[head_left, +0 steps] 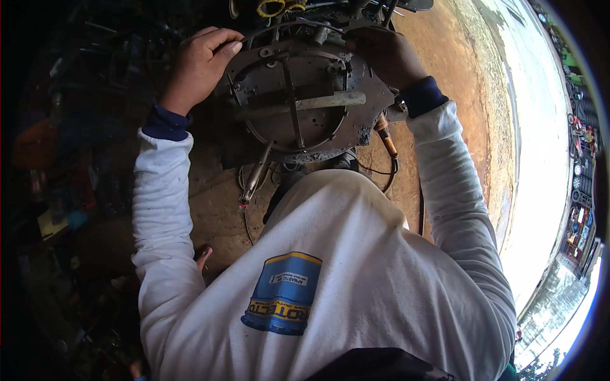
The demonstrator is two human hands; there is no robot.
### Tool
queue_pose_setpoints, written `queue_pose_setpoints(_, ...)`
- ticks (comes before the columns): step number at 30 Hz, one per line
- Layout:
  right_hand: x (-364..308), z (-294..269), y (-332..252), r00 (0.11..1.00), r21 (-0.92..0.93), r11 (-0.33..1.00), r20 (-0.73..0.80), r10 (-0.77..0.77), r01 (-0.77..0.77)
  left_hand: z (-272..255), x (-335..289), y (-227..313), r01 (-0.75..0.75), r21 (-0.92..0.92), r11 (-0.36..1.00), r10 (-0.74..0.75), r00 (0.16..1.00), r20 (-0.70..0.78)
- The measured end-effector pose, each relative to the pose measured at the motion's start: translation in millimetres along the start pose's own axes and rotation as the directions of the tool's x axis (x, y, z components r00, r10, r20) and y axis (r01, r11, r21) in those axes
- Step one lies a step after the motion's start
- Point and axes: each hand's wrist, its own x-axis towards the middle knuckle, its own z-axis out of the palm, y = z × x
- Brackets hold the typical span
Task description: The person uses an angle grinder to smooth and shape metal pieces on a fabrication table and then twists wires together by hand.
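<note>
Over the far part of a dark metal work table (378, 95) I hold a thin curved metal strip (295, 23), bowed away from me. My left hand (204, 63) pinches its left end between thumb and fingers. At the strip's other end, my right hand (384, 56) is closed; its fingertips lie in shadow. Below the strip, a ring-shaped metal frame (330, 138) with a crossbar lies on the table. A pale bar (333, 100) crosses it sideways.
An electrode holder (254, 174) hangs at the table's near edge, left of my knees. On the right hangs an orange-handled tool (386, 136) with a cable. Yellow-rimmed rolls (272, 7) sit at the far edge. Dark clutter fills the left; a bare foot (204, 257) shows there.
</note>
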Motion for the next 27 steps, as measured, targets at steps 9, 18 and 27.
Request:
queue_pose_setpoints(9,-77.7,-38.3,-15.8,0.940,0.252,0.905,0.086,0.331,-0.342,-4.2,35.2,95.3,0.078,-0.072,0.994,-0.029,0.852,0.523)
queue_pose_setpoints(18,-255.3,-72.9,-51.0,0.856,0.445,0.748,0.095,0.508,-0.493,76.6,4.0,252.1,-0.360,0.031,0.933,0.250,0.705,0.663)
queue_pose_setpoints(27,-447.6,-135.0,-21.9,0.168,0.947,-0.006,0.063,0.984,-0.321,294.1,-13.1,388.2,-0.659,0.120,0.742,0.526,0.684,0.505)
